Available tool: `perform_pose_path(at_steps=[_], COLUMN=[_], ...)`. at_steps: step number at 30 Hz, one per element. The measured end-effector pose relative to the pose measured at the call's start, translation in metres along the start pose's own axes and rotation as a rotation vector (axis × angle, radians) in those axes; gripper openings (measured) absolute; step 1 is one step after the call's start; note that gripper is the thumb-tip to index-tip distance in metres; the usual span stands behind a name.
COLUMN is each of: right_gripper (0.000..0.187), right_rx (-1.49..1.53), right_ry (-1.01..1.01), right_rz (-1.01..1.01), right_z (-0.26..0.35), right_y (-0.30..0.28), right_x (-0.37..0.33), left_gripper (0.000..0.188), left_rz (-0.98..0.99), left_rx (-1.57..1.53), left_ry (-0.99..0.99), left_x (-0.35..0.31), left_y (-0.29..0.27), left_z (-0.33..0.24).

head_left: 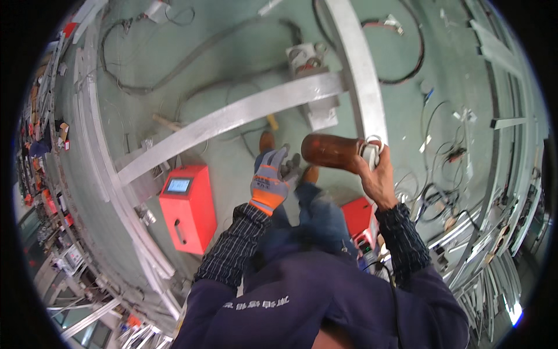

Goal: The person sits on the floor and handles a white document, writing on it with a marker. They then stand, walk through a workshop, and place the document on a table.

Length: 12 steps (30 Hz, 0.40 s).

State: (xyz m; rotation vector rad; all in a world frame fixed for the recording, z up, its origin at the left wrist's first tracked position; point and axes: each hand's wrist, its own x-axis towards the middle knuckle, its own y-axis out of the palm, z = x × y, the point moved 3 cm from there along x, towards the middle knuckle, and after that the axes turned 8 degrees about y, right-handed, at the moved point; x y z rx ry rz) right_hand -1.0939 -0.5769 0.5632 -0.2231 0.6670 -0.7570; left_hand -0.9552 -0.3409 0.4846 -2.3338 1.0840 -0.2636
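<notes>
My bare right hand point(379, 179) is wrapped round the pale lid end of a brown see-through bottle point(331, 152), which lies on its side in the air, its base pointing left. A ring-shaped loop point(374, 141) stands up at the lid. In a grey and orange work glove, my left hand point(271, 179) is held in front of my body with its fingers apart and nothing in them. A gap separates the glove from the bottle's base. Beyond both hands runs a silver metal beam point(232, 116), joined to a second beam point(363, 70) near the bottle.
A red box with a small screen point(187, 209) stands on the green floor to the left. Another red machine point(357, 216) is by my right leg. Cables point(203, 49) curl across the floor beyond the beams. Long metal profiles point(494, 279) lie at the right.
</notes>
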Motion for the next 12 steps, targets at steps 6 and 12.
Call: perform_pose_path(at_steps=[6, 12], right_gripper=[0.059, 0.063], right_rx=[-0.127, -0.394], right_ry=[-0.348, -0.621], right_rz=[0.005, -0.091], right_z=[0.112, 0.204], right_y=[-0.080, -0.109], right_x=[-0.065, -0.136], left_gripper=[0.092, 0.109], left_rz=[-0.046, -0.020], left_rx=[0.171, 0.143], left_ry=[0.353, 0.557], left_x=[0.036, 0.042], left_y=[-0.054, -0.073], left_z=[-0.184, -0.274])
